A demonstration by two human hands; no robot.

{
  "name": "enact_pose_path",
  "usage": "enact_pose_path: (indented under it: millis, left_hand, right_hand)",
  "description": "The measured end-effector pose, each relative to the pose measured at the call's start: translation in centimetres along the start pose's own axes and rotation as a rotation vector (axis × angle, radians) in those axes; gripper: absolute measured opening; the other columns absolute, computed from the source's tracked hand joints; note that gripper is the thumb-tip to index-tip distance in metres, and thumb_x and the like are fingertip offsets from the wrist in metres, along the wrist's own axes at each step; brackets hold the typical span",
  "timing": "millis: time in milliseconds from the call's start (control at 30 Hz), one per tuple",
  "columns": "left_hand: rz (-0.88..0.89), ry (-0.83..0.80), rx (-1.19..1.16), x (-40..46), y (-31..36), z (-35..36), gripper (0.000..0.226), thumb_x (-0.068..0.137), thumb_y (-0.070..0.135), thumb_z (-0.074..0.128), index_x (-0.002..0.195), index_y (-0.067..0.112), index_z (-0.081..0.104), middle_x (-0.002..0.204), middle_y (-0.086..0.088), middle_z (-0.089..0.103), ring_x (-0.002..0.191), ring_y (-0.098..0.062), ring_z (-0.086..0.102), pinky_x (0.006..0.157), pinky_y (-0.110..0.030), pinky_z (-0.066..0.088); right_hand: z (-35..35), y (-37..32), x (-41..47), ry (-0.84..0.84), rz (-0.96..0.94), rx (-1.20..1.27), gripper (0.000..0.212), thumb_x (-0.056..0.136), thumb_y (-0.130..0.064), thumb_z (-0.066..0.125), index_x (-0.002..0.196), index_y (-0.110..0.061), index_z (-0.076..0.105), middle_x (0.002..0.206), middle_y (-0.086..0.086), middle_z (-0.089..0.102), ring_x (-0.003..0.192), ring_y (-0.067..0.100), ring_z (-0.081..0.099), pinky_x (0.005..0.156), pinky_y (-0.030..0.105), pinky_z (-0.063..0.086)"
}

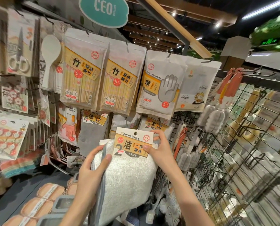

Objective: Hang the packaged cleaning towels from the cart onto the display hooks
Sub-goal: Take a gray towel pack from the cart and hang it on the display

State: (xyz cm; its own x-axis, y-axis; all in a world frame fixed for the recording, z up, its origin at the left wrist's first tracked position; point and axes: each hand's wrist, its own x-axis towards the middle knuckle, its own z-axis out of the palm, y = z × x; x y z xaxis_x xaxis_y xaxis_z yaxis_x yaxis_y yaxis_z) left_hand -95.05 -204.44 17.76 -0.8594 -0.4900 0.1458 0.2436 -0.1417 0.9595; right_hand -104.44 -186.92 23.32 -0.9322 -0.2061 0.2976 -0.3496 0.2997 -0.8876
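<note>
Both hands, left hand point(93, 173) and right hand point(158, 150), grip a towel pack point(129, 173) labelled "Cleaning towels", "CEO", "5.9".

White looped towel point(129, 181), grey-edged; header card point(133, 142) white and orange, black characters, red price dot. Teal sign point(103, 11) far above. Black wire grid point(243, 144) right.

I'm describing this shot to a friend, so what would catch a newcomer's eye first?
First, the white cleaning towels pack at centre bottom, held up by the left hand and the right hand pinching its header card. Above it hang two yellow bamboo chopstick bags, with the teal CEO sign at the top.
</note>
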Motion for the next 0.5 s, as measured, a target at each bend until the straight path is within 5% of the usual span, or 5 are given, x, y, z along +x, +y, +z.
enact_pose_path:
  millis: [200,367,500]
  left_hand:
    - [0.046,0.033,-0.013,0.7,0.0,-0.5,0.030,0.082,0.023,0.069,0.108,0.037,0.062,0.104,0.034,0.049,0.105,0.003,0.050,0.088,-0.023,0.037]
    - [0.045,0.028,-0.003,1.1,-0.2,-0.6,0.036,0.082,0.016,0.070,0.109,0.038,0.063,0.105,0.034,0.053,0.098,0.017,0.047,0.092,-0.030,0.040]
    - [0.046,0.020,-0.033,1.6,-0.3,-0.3,0.037,0.082,0.007,0.068,0.111,0.031,0.064,0.104,0.024,0.060,0.086,0.017,0.058,0.084,-0.025,0.047]
  right_hand:
    - [-1.6,0.9,1.2,0.219,-0.028,-0.046,0.045,0.084,0.000,0.064,0.115,-0.025,0.044,0.099,-0.016,0.050,0.092,-0.003,0.049,0.075,0.018,0.046]
    - [-2.1,2.4,1.8,0.237,0.010,-0.041,0.049,0.081,0.001,0.067,0.116,-0.026,0.046,0.094,-0.016,0.054,0.088,-0.006,0.050,0.067,0.009,0.041]
    - [-2.5,3.8,2.5,0.304,0.049,0.074,0.052,0.079,0.006,0.067,0.119,-0.021,0.048,0.096,-0.004,0.056,0.093,0.008,0.054,0.059,0.009,0.047]
